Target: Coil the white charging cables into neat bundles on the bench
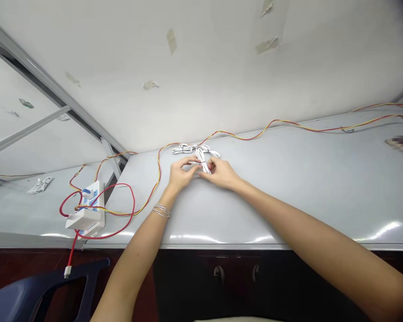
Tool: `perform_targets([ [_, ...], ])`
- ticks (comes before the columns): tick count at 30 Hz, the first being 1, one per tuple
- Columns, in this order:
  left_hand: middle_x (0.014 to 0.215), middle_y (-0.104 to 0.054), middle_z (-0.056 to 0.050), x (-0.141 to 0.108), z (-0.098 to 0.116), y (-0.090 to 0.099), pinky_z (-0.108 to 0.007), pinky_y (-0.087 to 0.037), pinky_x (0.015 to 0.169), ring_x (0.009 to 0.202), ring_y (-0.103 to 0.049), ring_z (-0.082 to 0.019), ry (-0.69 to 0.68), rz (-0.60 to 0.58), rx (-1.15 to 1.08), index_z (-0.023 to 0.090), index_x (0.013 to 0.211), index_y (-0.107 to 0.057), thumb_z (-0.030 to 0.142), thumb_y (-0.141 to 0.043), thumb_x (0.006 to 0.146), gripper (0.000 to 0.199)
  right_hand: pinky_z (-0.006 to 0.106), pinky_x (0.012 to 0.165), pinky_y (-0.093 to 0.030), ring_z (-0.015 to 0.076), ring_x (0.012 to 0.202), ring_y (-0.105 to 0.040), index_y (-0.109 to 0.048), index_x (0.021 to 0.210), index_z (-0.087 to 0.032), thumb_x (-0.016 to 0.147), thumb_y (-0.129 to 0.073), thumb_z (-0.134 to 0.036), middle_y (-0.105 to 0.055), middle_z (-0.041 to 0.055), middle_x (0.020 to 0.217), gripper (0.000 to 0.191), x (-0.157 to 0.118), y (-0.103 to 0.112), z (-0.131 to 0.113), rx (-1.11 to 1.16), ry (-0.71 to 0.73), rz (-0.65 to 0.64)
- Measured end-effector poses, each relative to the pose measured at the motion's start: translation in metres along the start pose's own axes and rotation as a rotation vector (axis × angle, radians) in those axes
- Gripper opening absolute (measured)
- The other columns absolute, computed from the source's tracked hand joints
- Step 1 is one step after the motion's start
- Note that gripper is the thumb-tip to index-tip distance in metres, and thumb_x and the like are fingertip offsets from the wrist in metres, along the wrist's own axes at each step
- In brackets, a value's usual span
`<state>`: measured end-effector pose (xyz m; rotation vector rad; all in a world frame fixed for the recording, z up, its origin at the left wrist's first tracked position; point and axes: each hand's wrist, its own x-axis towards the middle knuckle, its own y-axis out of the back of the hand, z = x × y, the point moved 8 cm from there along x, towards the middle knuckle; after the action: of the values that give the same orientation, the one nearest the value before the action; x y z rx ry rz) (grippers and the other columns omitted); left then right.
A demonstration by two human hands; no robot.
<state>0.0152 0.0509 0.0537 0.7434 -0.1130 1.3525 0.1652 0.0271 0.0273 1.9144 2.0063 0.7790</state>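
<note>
A coiled white cable (202,159), bound with a dark tie around its middle, is held upright at a slant between my two hands over the table. My left hand (182,174) reaches it from the left, thumb and index finger curved in at its side. From the right, my right hand (221,174) pinches its lower end with bent fingers. Just behind lie more tied white cables, one bundle (182,149) on the left and another bundle (212,151) on the right, partly overlapped by the held one.
A white power strip (100,210) with a red cable (133,201) looped around it sits at the left table edge. Twisted red and yellow wires (245,138) run along the wall. Another white cable bundle (42,184) lies far left. A blue chair (16,297) stands below.
</note>
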Motion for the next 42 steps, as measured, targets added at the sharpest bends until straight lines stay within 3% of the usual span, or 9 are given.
perform_targets([
  [6,0.094,-0.077,-0.007,0.000,0.002,0.002,-0.036,-0.058,0.084,0.101,-0.071,-0.024,0.000,0.032,-0.006,0.019,0.085,-0.076,0.026,-0.074,0.076,0.012,0.027,0.059,-0.037,0.0142,0.064,-0.052,-0.049,0.077,-0.021,0.063,-0.080,-0.054,-0.059,-0.0023,0.071,0.047,0.002,-0.001,0.003,0.105,-0.006,-0.034],
  [12,0.096,-0.076,-0.011,-0.003,0.002,-0.001,-0.037,-0.058,0.082,0.095,-0.072,-0.024,0.034,0.035,-0.090,0.016,0.083,-0.073,0.031,-0.074,0.078,0.015,0.027,0.058,-0.045,0.0153,0.063,-0.060,-0.053,0.081,-0.020,0.058,-0.086,-0.048,-0.066,-0.0006,0.069,0.049,0.005,-0.008,0.009,0.478,-0.081,-0.102],
  [15,0.102,-0.076,-0.012,-0.004,-0.001,-0.005,-0.037,-0.057,0.085,0.097,-0.071,-0.024,0.076,0.019,-0.180,0.016,0.081,-0.071,0.035,-0.074,0.079,0.019,0.029,0.065,-0.051,0.0161,0.065,-0.064,-0.061,0.092,-0.017,0.062,-0.085,-0.041,-0.070,0.0009,0.070,0.045,0.004,-0.010,0.006,0.613,-0.092,-0.169],
  [19,0.106,-0.075,-0.013,-0.004,-0.008,-0.009,-0.039,-0.056,0.089,0.101,-0.071,-0.025,0.126,-0.007,-0.254,0.016,0.080,-0.071,0.039,-0.075,0.079,0.024,0.029,0.070,-0.052,0.0157,0.066,-0.065,-0.070,0.103,-0.015,0.069,-0.081,-0.037,-0.070,0.0008,0.069,0.042,0.004,-0.011,-0.002,0.631,-0.020,-0.237],
  [25,0.098,-0.076,-0.011,-0.003,-0.014,-0.005,-0.036,-0.055,0.084,0.093,-0.071,-0.023,0.138,0.009,-0.179,0.016,0.083,-0.074,0.039,-0.072,0.081,0.023,0.024,0.053,-0.045,0.0111,0.056,-0.057,-0.075,0.098,-0.016,0.068,-0.080,-0.044,-0.066,0.0005,0.071,0.041,0.009,-0.002,0.010,0.465,-0.016,-0.047],
  [29,0.086,-0.075,-0.009,-0.002,-0.018,-0.004,-0.032,-0.055,0.075,0.082,-0.069,-0.020,0.139,0.008,-0.149,0.015,0.083,-0.075,0.038,-0.070,0.081,0.023,0.025,0.048,-0.047,0.0119,0.047,-0.055,-0.076,0.098,-0.015,0.070,-0.080,-0.043,-0.063,-0.0007,0.057,0.039,0.007,-0.008,0.013,0.561,-0.090,-0.071],
  [33,0.082,-0.073,-0.007,-0.001,-0.018,0.000,-0.028,-0.051,0.069,0.077,-0.066,-0.017,0.129,0.046,-0.103,0.015,0.075,-0.072,0.037,-0.072,0.079,0.022,0.033,0.064,-0.059,0.0182,0.061,-0.068,-0.075,0.096,-0.016,0.068,-0.083,-0.038,-0.072,0.0046,0.067,0.036,0.004,-0.016,0.013,0.743,-0.164,-0.090],
  [36,0.080,-0.071,-0.007,0.000,-0.018,0.003,-0.027,-0.049,0.067,0.074,-0.064,-0.016,0.137,0.065,-0.096,0.016,0.074,-0.071,0.038,-0.072,0.078,0.022,0.035,0.080,-0.059,0.0197,0.076,-0.072,-0.075,0.089,-0.018,0.071,-0.081,-0.039,-0.074,0.0053,0.077,0.028,0.005,-0.013,0.009,0.793,-0.128,-0.058],
  [42,0.076,-0.070,-0.006,0.000,-0.019,0.003,-0.027,-0.047,0.065,0.071,-0.062,-0.016,0.157,0.070,-0.081,0.016,0.072,-0.071,0.037,-0.073,0.077,0.022,0.033,0.077,-0.055,0.0172,0.078,-0.067,-0.069,0.082,-0.018,0.069,-0.078,-0.040,-0.072,0.0041,0.084,0.027,0.007,-0.005,0.006,0.719,-0.047,0.016],
])
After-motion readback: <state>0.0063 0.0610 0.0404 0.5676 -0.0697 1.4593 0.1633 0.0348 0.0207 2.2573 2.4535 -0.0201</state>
